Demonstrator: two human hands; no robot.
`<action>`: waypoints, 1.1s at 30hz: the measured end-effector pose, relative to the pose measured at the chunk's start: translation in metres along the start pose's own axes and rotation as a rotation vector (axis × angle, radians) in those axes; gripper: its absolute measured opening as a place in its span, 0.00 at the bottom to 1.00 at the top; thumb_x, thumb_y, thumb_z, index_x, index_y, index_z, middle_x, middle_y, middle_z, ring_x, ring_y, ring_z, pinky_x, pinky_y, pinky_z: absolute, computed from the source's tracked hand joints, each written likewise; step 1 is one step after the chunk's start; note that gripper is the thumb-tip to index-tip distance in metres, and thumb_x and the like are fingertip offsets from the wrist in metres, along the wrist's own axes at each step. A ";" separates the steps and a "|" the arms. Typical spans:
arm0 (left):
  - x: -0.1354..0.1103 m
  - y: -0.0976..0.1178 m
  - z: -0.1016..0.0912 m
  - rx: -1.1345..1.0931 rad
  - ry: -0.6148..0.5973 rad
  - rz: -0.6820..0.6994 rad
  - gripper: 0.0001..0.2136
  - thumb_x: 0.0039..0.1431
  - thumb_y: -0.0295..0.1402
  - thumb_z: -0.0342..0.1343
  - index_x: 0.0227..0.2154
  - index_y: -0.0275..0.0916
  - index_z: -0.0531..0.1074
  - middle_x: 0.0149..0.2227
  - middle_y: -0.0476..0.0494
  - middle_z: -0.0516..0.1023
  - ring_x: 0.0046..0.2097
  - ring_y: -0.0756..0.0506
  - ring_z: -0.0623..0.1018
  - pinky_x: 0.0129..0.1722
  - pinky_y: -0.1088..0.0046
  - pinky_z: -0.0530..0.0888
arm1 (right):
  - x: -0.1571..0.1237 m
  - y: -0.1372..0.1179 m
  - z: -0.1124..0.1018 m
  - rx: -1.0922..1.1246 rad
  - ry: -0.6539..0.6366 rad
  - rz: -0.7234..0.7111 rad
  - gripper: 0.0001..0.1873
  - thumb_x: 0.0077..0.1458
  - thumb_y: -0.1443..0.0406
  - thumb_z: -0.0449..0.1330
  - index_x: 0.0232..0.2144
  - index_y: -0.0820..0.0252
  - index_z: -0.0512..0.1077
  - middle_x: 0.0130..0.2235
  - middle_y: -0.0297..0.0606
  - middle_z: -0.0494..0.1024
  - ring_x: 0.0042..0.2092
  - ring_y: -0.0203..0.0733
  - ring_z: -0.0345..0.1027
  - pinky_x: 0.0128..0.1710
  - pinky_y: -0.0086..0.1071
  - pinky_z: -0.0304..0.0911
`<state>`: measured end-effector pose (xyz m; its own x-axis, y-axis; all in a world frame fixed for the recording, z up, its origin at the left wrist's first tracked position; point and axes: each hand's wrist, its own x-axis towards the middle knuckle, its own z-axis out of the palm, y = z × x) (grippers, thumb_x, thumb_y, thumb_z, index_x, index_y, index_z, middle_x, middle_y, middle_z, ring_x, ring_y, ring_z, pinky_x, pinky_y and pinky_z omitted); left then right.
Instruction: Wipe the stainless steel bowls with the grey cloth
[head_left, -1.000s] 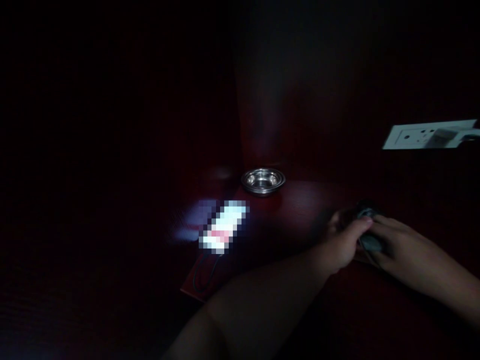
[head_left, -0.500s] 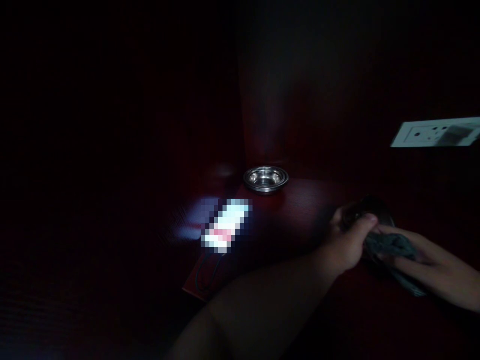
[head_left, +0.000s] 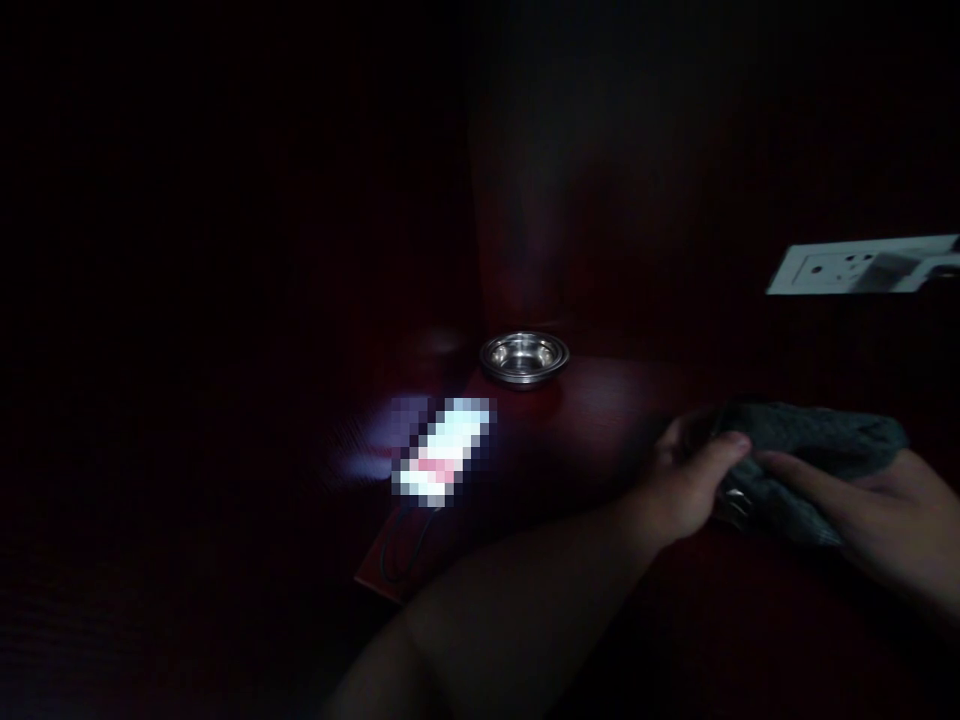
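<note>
My left hand (head_left: 690, 485) is closed around the edge of a metal bowl (head_left: 736, 507), its thumb on top. The bowl is mostly hidden by cloth and darkness, with one shiny bit of rim showing. In my right hand (head_left: 870, 510) is a dark grey-green cloth (head_left: 814, 440), spread over the bowl and pressed against it. The thumb of that hand lies across the cloth, close to my left thumb.
Several nested steel bowls (head_left: 524, 360) stand in the corner of the dark red tabletop (head_left: 607, 385). Left of my arm a bright, blurred-out phone (head_left: 446, 450) lies with a cable (head_left: 397, 565). A white socket panel (head_left: 840, 268) is on the wall at right.
My right hand has turned and moved up and right, and the cloth has spread from bunched to covering the bowl. My left hand keeps its grip. The view has shifted slightly.
</note>
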<state>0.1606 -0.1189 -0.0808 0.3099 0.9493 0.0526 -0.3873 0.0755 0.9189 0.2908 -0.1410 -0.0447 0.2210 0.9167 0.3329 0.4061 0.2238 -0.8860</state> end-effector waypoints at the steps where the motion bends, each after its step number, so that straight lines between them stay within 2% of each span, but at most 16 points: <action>1: 0.000 0.000 0.000 -0.002 0.009 0.008 0.26 0.54 0.42 0.57 0.55 0.38 0.69 0.55 0.37 0.73 0.55 0.37 0.72 0.55 0.57 0.69 | 0.002 -0.001 -0.003 -0.016 0.053 0.054 0.15 0.34 0.53 0.67 0.24 0.57 0.75 0.24 0.40 0.77 0.26 0.51 0.73 0.26 0.42 0.70; 3: 0.001 -0.001 -0.001 -0.020 0.015 0.011 0.26 0.54 0.44 0.56 0.55 0.40 0.68 0.55 0.38 0.73 0.55 0.37 0.73 0.53 0.54 0.71 | 0.007 0.000 -0.011 -0.067 0.188 0.092 0.14 0.36 0.55 0.65 0.27 0.56 0.74 0.29 0.41 0.78 0.30 0.51 0.74 0.33 0.45 0.70; 5: 0.002 -0.002 -0.003 -0.044 0.020 0.007 0.27 0.54 0.45 0.56 0.55 0.41 0.67 0.54 0.38 0.74 0.53 0.36 0.74 0.50 0.52 0.72 | 0.012 0.004 -0.018 -0.174 0.337 0.042 0.14 0.38 0.57 0.64 0.30 0.55 0.73 0.33 0.41 0.78 0.34 0.52 0.73 0.35 0.46 0.68; 8: 0.004 -0.003 -0.004 -0.054 0.052 0.031 0.26 0.53 0.45 0.57 0.53 0.40 0.69 0.52 0.37 0.75 0.52 0.36 0.74 0.49 0.54 0.73 | 0.017 0.013 -0.025 -0.352 0.417 -0.024 0.16 0.40 0.58 0.62 0.35 0.54 0.70 0.34 0.42 0.75 0.35 0.53 0.71 0.35 0.47 0.66; 10: 0.004 -0.002 -0.005 -0.058 0.070 0.055 0.26 0.53 0.45 0.57 0.53 0.39 0.69 0.51 0.37 0.75 0.51 0.37 0.74 0.49 0.56 0.73 | 0.019 0.020 -0.023 -0.436 0.313 -0.156 0.14 0.41 0.59 0.59 0.34 0.55 0.68 0.35 0.44 0.74 0.36 0.54 0.71 0.36 0.48 0.66; 11: 0.004 -0.001 -0.004 -0.061 0.074 0.064 0.26 0.53 0.45 0.57 0.53 0.39 0.69 0.51 0.37 0.75 0.51 0.37 0.75 0.49 0.57 0.73 | 0.020 0.024 -0.021 -0.463 0.214 -0.249 0.13 0.42 0.60 0.57 0.34 0.55 0.68 0.36 0.45 0.74 0.37 0.54 0.71 0.38 0.48 0.67; 13: 0.004 -0.001 -0.003 -0.066 0.087 0.084 0.26 0.52 0.44 0.58 0.53 0.38 0.69 0.51 0.37 0.75 0.52 0.38 0.74 0.51 0.58 0.72 | 0.020 0.031 -0.015 -0.513 -0.053 -0.443 0.11 0.41 0.64 0.55 0.33 0.55 0.68 0.37 0.46 0.76 0.39 0.53 0.71 0.40 0.47 0.67; 15: 0.005 -0.001 -0.003 -0.074 0.109 0.095 0.26 0.51 0.42 0.60 0.52 0.37 0.69 0.51 0.36 0.75 0.53 0.38 0.74 0.53 0.59 0.70 | 0.018 0.036 -0.008 -0.581 -0.312 -0.538 0.12 0.42 0.67 0.54 0.33 0.55 0.70 0.37 0.45 0.77 0.40 0.53 0.71 0.41 0.46 0.68; 17: 0.007 -0.003 -0.003 -0.077 0.120 0.108 0.26 0.50 0.41 0.61 0.52 0.37 0.70 0.51 0.35 0.75 0.53 0.38 0.74 0.54 0.60 0.69 | 0.015 0.039 -0.004 -0.603 -0.460 -0.529 0.10 0.45 0.66 0.55 0.33 0.54 0.70 0.36 0.44 0.78 0.39 0.52 0.71 0.41 0.46 0.68; 20: 0.009 -0.006 -0.004 -0.080 0.106 0.133 0.26 0.51 0.42 0.61 0.52 0.37 0.70 0.51 0.35 0.75 0.53 0.39 0.74 0.53 0.60 0.69 | 0.008 0.034 -0.001 -0.522 -0.526 -0.458 0.06 0.49 0.63 0.55 0.31 0.54 0.70 0.36 0.44 0.78 0.38 0.51 0.73 0.40 0.45 0.69; 24: 0.010 -0.006 -0.006 -0.055 0.098 0.149 0.26 0.51 0.43 0.60 0.51 0.36 0.70 0.50 0.34 0.76 0.52 0.38 0.74 0.53 0.59 0.69 | 0.001 0.019 -0.001 -0.270 -0.602 -0.225 0.10 0.52 0.56 0.56 0.33 0.56 0.69 0.30 0.41 0.77 0.30 0.47 0.71 0.31 0.40 0.69; 27: 0.012 -0.004 -0.010 -0.077 0.123 0.112 0.24 0.52 0.44 0.59 0.50 0.38 0.70 0.50 0.37 0.76 0.52 0.38 0.74 0.53 0.58 0.70 | 0.002 0.010 -0.001 -0.013 -0.459 -0.014 0.16 0.49 0.52 0.60 0.34 0.56 0.68 0.29 0.38 0.76 0.26 0.43 0.69 0.26 0.36 0.67; 30: 0.017 -0.003 -0.016 -0.145 0.148 0.068 0.24 0.53 0.47 0.57 0.51 0.43 0.69 0.53 0.40 0.74 0.52 0.37 0.75 0.50 0.56 0.72 | 0.012 0.011 -0.005 0.146 -0.186 0.123 0.16 0.47 0.54 0.62 0.33 0.57 0.68 0.30 0.38 0.76 0.27 0.42 0.69 0.26 0.35 0.67; 32: 0.019 -0.003 -0.020 -0.189 0.149 0.026 0.26 0.53 0.50 0.55 0.53 0.45 0.67 0.53 0.39 0.74 0.51 0.36 0.76 0.45 0.53 0.75 | 0.022 0.018 -0.011 0.179 0.062 0.126 0.15 0.47 0.57 0.61 0.36 0.58 0.68 0.32 0.38 0.76 0.30 0.43 0.70 0.28 0.36 0.67; 33: 0.020 -0.003 -0.022 -0.203 0.153 -0.004 0.27 0.53 0.51 0.55 0.53 0.44 0.67 0.53 0.38 0.74 0.50 0.35 0.76 0.44 0.52 0.75 | 0.028 0.023 -0.014 0.139 0.169 0.076 0.14 0.49 0.58 0.60 0.37 0.58 0.68 0.33 0.38 0.75 0.31 0.42 0.71 0.30 0.36 0.67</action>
<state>0.1489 -0.0933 -0.0909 0.1830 0.9828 -0.0249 -0.5573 0.1246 0.8209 0.3186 -0.1150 -0.0517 0.3962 0.8671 0.3020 0.2589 0.2100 -0.9428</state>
